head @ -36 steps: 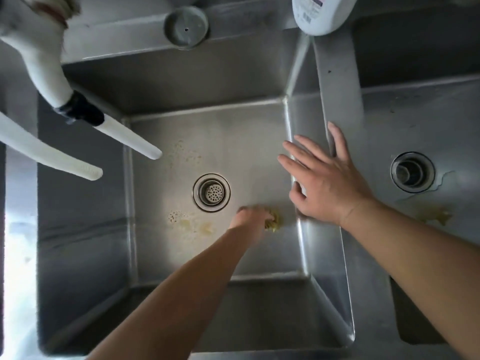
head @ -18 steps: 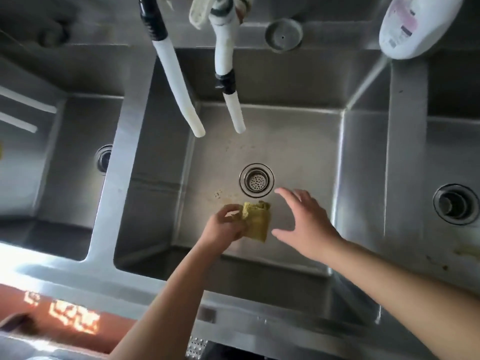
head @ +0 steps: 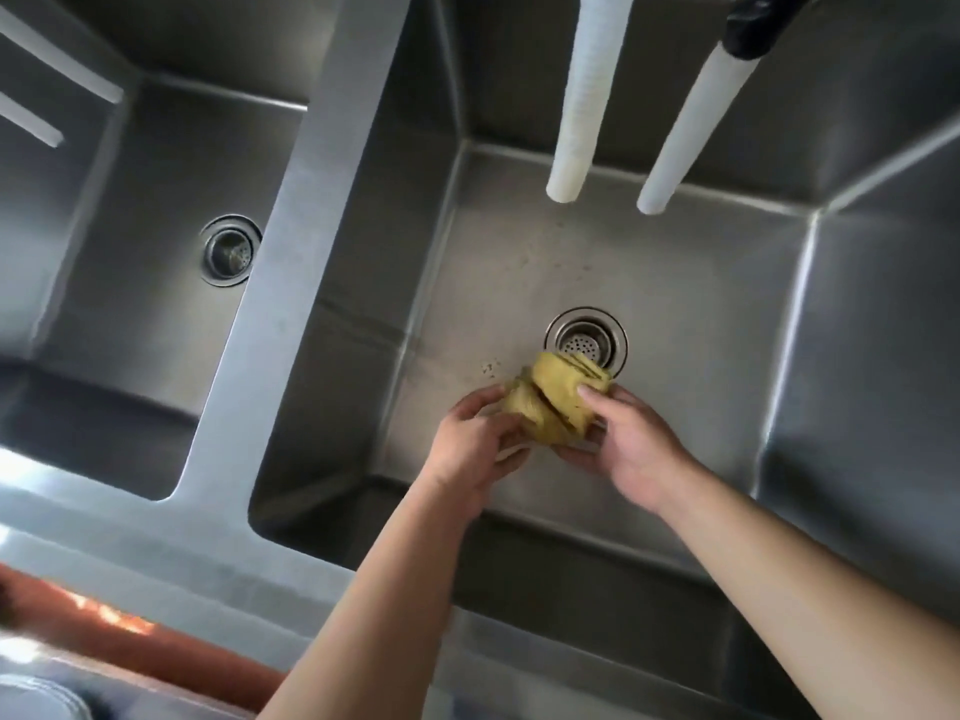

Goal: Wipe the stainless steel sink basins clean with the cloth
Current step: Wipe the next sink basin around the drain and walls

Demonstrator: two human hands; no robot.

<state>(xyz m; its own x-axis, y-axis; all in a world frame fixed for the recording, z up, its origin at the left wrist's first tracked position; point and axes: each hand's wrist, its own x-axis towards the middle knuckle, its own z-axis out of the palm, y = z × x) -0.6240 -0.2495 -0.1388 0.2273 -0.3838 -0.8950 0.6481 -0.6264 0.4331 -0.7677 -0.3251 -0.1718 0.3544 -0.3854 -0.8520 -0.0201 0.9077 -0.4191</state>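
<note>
A bunched yellow cloth (head: 553,400) is held above the floor of the middle sink basin (head: 691,283), just in front of its round drain strainer (head: 586,339). My left hand (head: 475,444) grips the cloth's left side. My right hand (head: 631,441) grips its right side, thumb on top. The cloth hides the strainer's near edge. A few small specks (head: 488,367) lie on the basin floor left of the drain.
Two white hoses (head: 582,101) hang over the back of the middle basin. A second basin (head: 130,314) with its own drain (head: 228,250) lies to the left across a steel divider (head: 291,241). The sink's front rim (head: 218,569) runs below.
My left hand lifted the cloth off the basin floor, and my right hand left the divider and came in to grip it too. The view swung to the left.
</note>
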